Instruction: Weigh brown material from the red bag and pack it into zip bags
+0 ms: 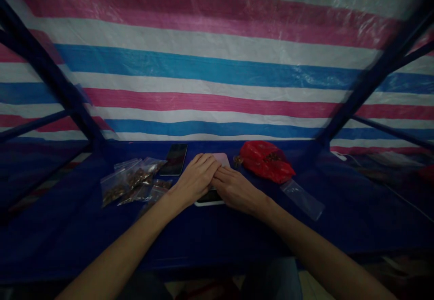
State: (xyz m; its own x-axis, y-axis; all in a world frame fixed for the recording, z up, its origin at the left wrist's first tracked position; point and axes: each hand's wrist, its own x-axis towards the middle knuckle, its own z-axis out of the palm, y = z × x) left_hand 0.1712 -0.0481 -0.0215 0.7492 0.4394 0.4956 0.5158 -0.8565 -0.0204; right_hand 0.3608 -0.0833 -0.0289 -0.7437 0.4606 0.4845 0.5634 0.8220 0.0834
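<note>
Clock positions are taken from the white device point(210, 196) on the blue table point(257, 239). Left hand point(200, 177) and right hand point(235, 188) meet over the device, covering its middle; anything beneath the fingers is hidden. At 10: phone point(174, 159), lying flat. At 9: filled clear bags point(135, 178), overlapping. At 2: red bag point(261, 159), brown pieces visible; small clump point(238, 160) just beside it. Between 3 and 4: flat clear bag point(303, 200). At 12: striped sheet point(217, 76).

Two bare forearms point(135, 245) tapering to slim wrists point(267, 207), dull blue-grey trousers point(281, 279), dimly lit
</note>
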